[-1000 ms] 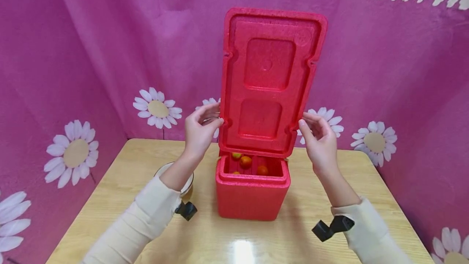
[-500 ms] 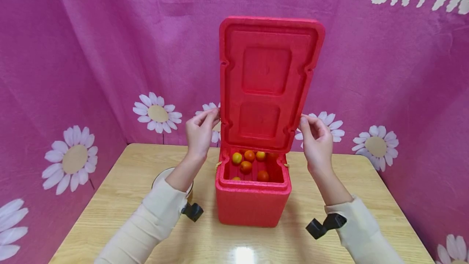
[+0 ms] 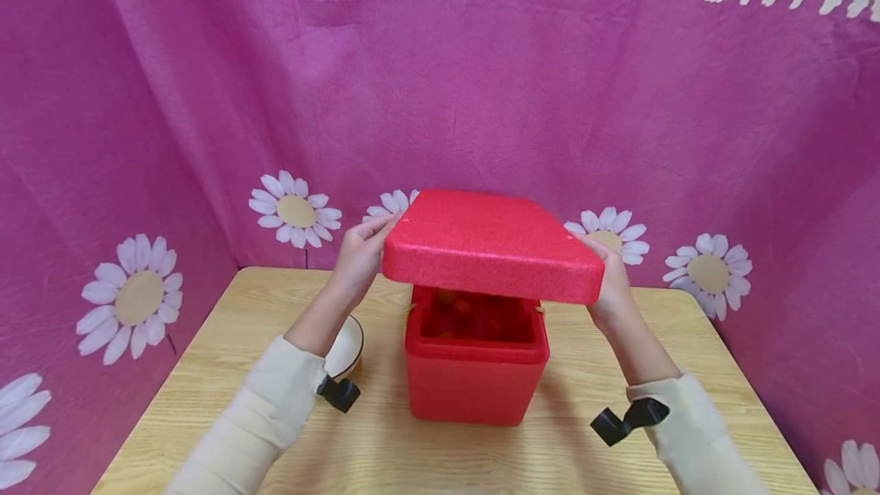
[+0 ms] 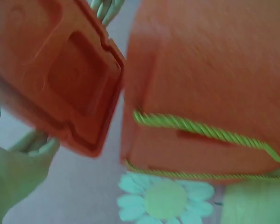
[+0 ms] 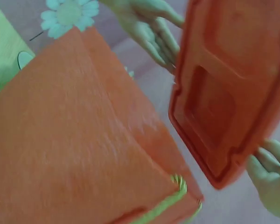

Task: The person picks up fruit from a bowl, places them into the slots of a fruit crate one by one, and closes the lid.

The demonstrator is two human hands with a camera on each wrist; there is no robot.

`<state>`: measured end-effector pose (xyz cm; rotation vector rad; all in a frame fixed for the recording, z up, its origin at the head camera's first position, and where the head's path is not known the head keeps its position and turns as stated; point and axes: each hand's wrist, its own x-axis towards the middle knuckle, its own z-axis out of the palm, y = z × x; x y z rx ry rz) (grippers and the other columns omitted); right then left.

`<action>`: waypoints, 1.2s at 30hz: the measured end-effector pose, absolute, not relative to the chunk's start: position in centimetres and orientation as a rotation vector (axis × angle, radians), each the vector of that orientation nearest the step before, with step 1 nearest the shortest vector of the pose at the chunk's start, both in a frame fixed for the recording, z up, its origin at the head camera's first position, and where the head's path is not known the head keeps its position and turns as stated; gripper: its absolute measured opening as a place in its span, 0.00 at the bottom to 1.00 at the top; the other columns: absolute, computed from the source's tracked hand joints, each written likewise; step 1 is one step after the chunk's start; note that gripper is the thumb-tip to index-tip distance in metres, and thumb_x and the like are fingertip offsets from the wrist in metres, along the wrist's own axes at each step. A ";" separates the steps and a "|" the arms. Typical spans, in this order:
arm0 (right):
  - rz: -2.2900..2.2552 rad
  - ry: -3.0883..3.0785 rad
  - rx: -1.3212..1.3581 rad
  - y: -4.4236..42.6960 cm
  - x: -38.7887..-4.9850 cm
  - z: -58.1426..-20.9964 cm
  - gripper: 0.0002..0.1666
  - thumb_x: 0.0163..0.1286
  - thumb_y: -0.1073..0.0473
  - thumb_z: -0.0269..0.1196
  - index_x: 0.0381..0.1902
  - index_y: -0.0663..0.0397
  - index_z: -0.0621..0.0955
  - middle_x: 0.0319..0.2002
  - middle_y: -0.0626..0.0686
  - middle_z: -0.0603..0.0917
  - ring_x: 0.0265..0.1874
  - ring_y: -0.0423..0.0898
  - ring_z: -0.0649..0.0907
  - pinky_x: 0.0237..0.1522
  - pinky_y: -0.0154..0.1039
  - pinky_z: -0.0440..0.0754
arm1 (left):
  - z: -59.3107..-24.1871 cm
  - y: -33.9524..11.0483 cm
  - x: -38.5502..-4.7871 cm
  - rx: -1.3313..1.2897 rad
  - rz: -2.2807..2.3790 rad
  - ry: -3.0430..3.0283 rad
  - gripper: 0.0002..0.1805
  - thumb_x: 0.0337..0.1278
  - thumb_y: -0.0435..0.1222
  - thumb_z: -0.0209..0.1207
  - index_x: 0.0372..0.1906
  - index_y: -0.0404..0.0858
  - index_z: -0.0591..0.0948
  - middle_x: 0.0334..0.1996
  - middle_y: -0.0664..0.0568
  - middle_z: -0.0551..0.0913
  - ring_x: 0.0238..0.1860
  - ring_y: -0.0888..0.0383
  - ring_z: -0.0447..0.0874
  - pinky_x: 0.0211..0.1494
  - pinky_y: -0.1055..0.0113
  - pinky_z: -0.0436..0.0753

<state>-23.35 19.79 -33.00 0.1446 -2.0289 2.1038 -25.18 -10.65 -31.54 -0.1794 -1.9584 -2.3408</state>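
A red foam box [image 3: 474,388] stands on the table, its top uncovered toward me. Above it, the red foam lid [image 3: 491,243] hangs tilted, front edge nearest me and apart from the box rim. My left hand [image 3: 360,254] grips the lid's left edge, and my right hand [image 3: 614,285] grips its right edge. Both wrist views show the lid's recessed underside, with the fingers at its edges. Inside the box, round orange fruits [image 3: 462,310] are dim in the lid's shadow; their exact kind cannot be told. A yellow twisted rope [image 4: 196,126] runs along the box's side.
Left of the box, partly behind my left forearm, sits a white dark-rimmed bowl [image 3: 347,346]. The wooden table [image 3: 385,449] meets a pink curtain [image 3: 481,98] with daisies at its back and sides.
The lid has swung from nearly upright, underside facing me, to a forward tilt with its outer face showing. Both hands stayed at its edges. The fruits in the box have darkened into shadow.
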 end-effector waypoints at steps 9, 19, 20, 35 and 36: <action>2.163 -2.281 0.499 21.1 -24.9 -35.7 0.35 0.73 0.57 0.55 0.69 0.73 0.59 0.49 0.27 0.79 0.45 0.24 0.80 0.48 0.21 0.79 | -35.1 -12.6 -26.8 -0.444 -2.184 -2.283 0.25 0.63 0.28 0.55 0.65 0.29 0.69 0.65 0.36 0.72 0.56 0.68 0.78 0.63 0.71 0.77; 1.900 -2.405 0.381 20.2 -25.6 -37.1 0.32 0.70 0.62 0.58 0.69 0.65 0.65 0.67 0.66 0.70 0.48 0.20 0.76 0.51 0.16 0.74 | -37.5 -12.5 -27.4 -0.428 -2.169 -2.290 0.24 0.61 0.26 0.56 0.63 0.25 0.71 0.61 0.32 0.74 0.53 0.65 0.82 0.54 0.75 0.81; 1.893 -2.409 0.405 20.4 -25.5 -37.0 0.33 0.69 0.62 0.58 0.69 0.65 0.64 0.68 0.68 0.68 0.49 0.20 0.76 0.51 0.16 0.74 | -37.3 -12.6 -27.2 -0.425 -2.146 -2.311 0.24 0.61 0.27 0.57 0.63 0.26 0.71 0.61 0.33 0.75 0.53 0.65 0.83 0.55 0.74 0.81; 1.691 -2.470 1.062 23.0 -21.0 -35.7 0.45 0.54 0.74 0.68 0.67 0.76 0.62 0.70 0.73 0.58 0.64 0.24 0.70 0.59 0.20 0.71 | -35.1 -14.3 -21.6 -0.847 -1.744 -2.637 0.41 0.47 0.32 0.69 0.69 0.32 0.66 0.69 0.40 0.68 0.71 0.45 0.66 0.72 0.54 0.67; 1.700 -2.475 1.057 23.0 -21.1 -35.7 0.45 0.54 0.74 0.68 0.67 0.76 0.62 0.71 0.73 0.58 0.64 0.24 0.70 0.59 0.20 0.70 | -35.1 -14.3 -21.7 -0.847 -1.752 -2.632 0.41 0.48 0.31 0.69 0.69 0.32 0.66 0.69 0.40 0.68 0.71 0.45 0.66 0.72 0.55 0.67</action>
